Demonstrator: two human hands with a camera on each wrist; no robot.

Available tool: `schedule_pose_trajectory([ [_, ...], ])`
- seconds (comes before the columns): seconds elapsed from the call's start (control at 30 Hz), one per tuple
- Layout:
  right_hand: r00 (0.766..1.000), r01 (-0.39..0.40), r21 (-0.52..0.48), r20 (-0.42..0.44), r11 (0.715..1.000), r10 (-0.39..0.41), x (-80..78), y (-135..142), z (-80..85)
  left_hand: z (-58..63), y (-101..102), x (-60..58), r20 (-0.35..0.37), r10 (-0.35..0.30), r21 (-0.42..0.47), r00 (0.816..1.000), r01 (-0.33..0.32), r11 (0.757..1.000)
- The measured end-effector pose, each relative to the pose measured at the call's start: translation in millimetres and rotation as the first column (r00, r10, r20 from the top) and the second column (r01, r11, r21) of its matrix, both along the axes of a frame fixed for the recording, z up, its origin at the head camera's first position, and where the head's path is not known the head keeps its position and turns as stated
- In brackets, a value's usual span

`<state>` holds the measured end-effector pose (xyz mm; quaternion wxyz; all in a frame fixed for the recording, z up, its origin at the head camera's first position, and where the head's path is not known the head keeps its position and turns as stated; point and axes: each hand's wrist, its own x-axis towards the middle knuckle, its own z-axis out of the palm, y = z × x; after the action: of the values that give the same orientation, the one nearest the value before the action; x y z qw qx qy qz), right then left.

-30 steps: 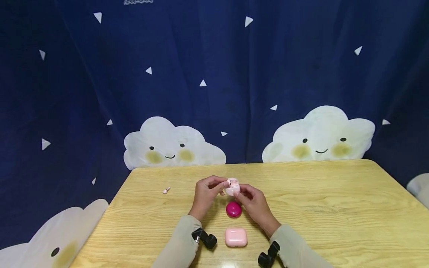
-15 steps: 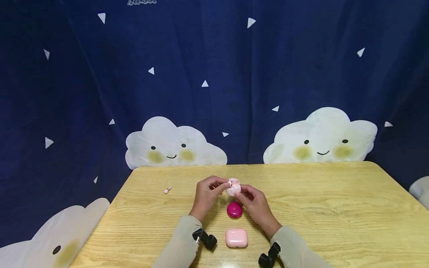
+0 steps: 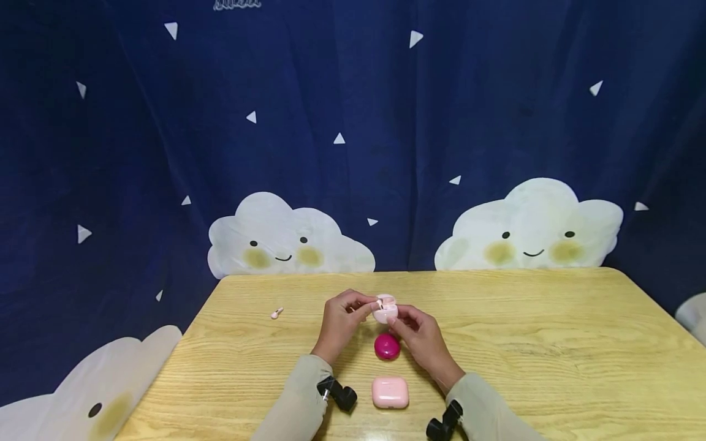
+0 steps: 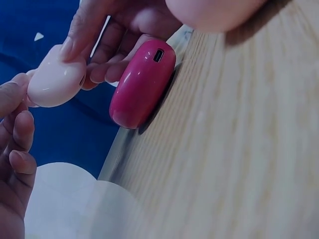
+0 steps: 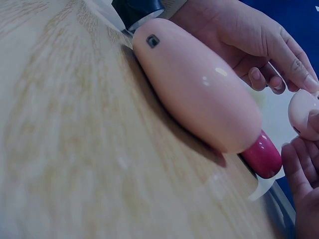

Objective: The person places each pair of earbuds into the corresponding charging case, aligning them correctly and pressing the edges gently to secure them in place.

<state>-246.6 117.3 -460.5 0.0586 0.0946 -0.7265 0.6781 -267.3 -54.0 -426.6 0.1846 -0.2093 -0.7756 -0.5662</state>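
In the head view my right hand (image 3: 423, 337) holds a small round pale pink earbud case (image 3: 385, 315) above the table, its lid up. My left hand (image 3: 342, 320) pinches a pale pink earbud (image 3: 379, 304) at the case's left side. Whether the earbud is seated in its slot cannot be seen. From the left wrist, the smooth closed side of the case (image 4: 57, 82) shows between both hands, and the earbud is mostly hidden by fingertips. Another pale pink earbud (image 3: 277, 313) lies on the table to the left.
Below the hands a round magenta case (image 3: 387, 346) stands on the wooden table (image 3: 551, 343). Nearer the person lies a closed pink rectangular case (image 3: 390, 392). A dark blue curtain (image 3: 375, 92) with clouds hangs behind the table's far edge.
The head view has shifted slightly. Both hands keep nearly the same pose around the pale pink case, the left fingers still at the earbud. Nothing on the table has moved.
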Motion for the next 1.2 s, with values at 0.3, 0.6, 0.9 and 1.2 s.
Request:
schedule_pose_trajectory([
  [0.3, 1.000, -0.020, -0.030, 0.011, 0.999, 0.020, 7.6, -2.0, 12.2, 3.9, -1.6, 3.7, 0.012, -0.019, 0.003, 1.000, 0.019, 1.000],
  [0.6, 0.999, -0.038, -0.054, 0.010, 0.998, 0.039, 7.9, -1.9, 12.9, 4.3, -2.2, 3.7, 0.030, -0.036, 0.004, 0.999, 0.036, 0.999],
  [0.9, 0.999, -0.048, -0.063, 0.004, 0.997, 0.048, 8.0, -2.1, 12.5, 2.8, -2.3, 3.3, 0.046, -0.041, 0.009, 0.998, 0.041, 0.999],
  [1.2, 0.999, -0.037, -0.051, 0.005, 0.998, 0.038, 8.0, -1.8, 12.3, 2.3, -2.4, 2.9, 0.047, -0.052, 0.012, 0.998, 0.052, 0.999],
])
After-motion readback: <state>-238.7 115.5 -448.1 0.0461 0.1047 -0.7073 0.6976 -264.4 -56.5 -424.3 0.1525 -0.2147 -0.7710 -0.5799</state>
